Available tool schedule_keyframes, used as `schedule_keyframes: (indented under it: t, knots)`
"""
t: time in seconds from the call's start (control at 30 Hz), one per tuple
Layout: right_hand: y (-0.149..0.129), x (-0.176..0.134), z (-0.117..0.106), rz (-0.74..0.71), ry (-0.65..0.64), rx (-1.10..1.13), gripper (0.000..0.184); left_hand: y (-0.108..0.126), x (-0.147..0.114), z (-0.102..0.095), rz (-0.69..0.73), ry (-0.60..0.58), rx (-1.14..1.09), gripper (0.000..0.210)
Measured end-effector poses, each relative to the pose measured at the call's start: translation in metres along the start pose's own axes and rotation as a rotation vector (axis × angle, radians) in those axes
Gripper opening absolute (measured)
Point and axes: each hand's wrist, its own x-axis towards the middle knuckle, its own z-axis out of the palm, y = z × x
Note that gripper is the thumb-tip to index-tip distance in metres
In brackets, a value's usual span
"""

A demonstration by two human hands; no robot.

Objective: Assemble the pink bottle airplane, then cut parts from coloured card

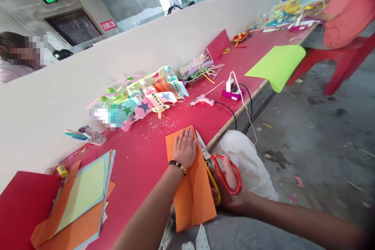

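A folded sheet of orange paper (202, 199) lies over the table's near edge, its lower end reaching toward my lap. My left hand (185, 146) presses flat on its upper part, fingers stretched out. To the right of the paper, my right hand (227, 187) grips a pair of scissors (225, 172) with one red and one yellow handle loop. The thumb sits in the red loop; the yellow loop is partly behind the paper. The scissor blades point away from me, close along the paper's right edge. Whether they cut into it I cannot tell.
A pink glue gun (202, 100) and a purple power strip (233, 93) with cables lie ahead. Bottle-and-paper planes (149, 103) stand along the partition. Coloured paper sheets (84, 191) are stacked at left. Green paper (277, 64) overhangs the edge; a person (350, 15) sits far right.
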Motion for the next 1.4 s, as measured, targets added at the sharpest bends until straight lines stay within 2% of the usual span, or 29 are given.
schedule_keyframes:
  t: [0.2,0.43,0.7,0.97,1.17,1.4]
  knots:
    - [-0.004,0.006,-0.003,-0.021,0.044,-0.023,0.075,-0.001,0.000,0.002,-0.002,0.023,0.015,0.055]
    - [-0.011,0.004,0.001,0.001,-0.011,0.006,0.075,0.000,-0.002,0.002,0.012,0.001,0.008,0.056]
    - [-0.022,0.008,0.008,0.031,0.030,-0.026,0.080,0.005,-0.007,0.003,0.023,0.019,0.018,0.055]
    - [-0.015,0.003,-0.002,0.016,0.077,0.018,0.079,0.010,-0.016,0.004,0.045,0.027,0.020,0.056]
    - [-0.025,0.012,0.004,-0.025,0.050,0.025,0.076,0.011,-0.018,0.004,0.040,0.019,0.021,0.056]
    - [-0.034,0.015,-0.001,0.011,0.063,0.008,0.077,0.012,-0.019,0.005,0.059,0.040,0.040,0.055]
